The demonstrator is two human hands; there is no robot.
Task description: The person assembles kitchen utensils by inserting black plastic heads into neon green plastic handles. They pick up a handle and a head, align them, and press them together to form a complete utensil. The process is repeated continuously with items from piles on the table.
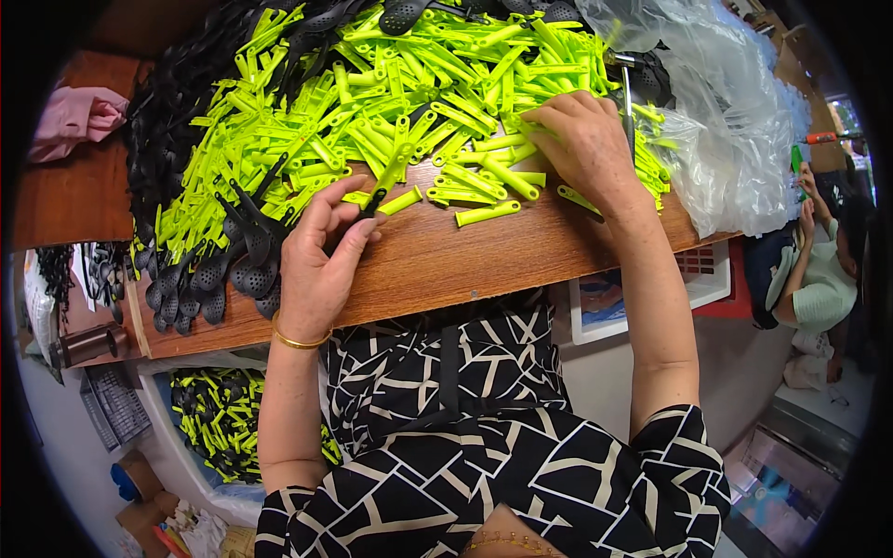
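My left hand (321, 251) is closed, thumb and fingers pinching a lime-green handle (398, 165) whose lower end shows a black part near my fingertips. Other green handles lie just beyond that hand. My right hand (586, 144) rests at the right part of the big pile of lime-green handles (372, 107). Its fingers are curled down among them, and what they grip, if anything, is hidden. Loose handles (488, 213) are scattered on the wooden table (446, 265) between my hands. Black slotted spoon heads (256, 240) hang and lie along the left edge of the pile.
A hammer (628, 107) lies just right of my right hand. Clear plastic sheeting (726, 102) covers the right side. Below the table at left, a lined bin (158, 414) holds assembled green-and-black pieces; a white crate (595, 321) is at right. Another person (819, 270) is at far right.
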